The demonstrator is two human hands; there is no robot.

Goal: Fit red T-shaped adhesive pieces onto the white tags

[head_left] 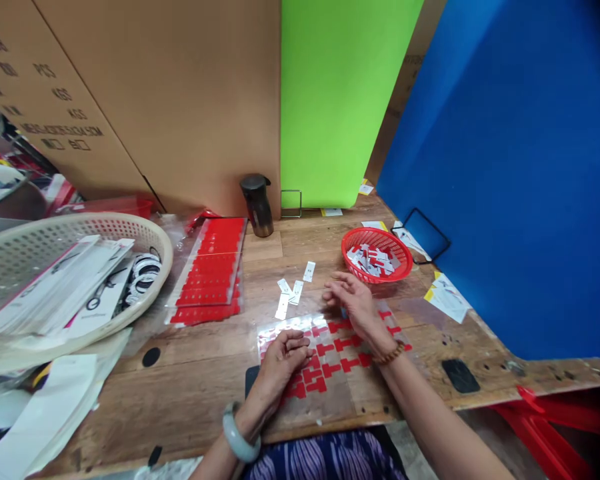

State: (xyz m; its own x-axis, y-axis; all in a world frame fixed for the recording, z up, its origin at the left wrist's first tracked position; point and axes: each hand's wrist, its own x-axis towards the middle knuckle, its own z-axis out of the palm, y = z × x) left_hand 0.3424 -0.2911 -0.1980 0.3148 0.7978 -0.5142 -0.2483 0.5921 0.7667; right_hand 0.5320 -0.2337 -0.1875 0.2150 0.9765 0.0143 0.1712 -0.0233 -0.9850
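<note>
A clear sheet with rows of red T-shaped stickers [353, 363] lies at the table's front edge. My left hand [283, 360] rests over its left part, fingers loosely bent and a little apart, with no held thing showing. My right hand [355, 307] hovers above the sheet's far right part, fingers stretched leftward and slightly curled, with nothing visible in them. Small white printed tags [283, 305] lie loose just beyond the sheet. A red basket [404, 270], holding many small white and red tags, stands beyond my right hand.
Stacked red sticker sheets [207, 263] lie left of the loose tags. A dark tumbler [257, 207] stands by the cardboard [180, 100]. At far left, a cream basket [155, 233] holds printed cards and black rings. Green [340, 100] and blue panels [520, 187] rise behind and right.
</note>
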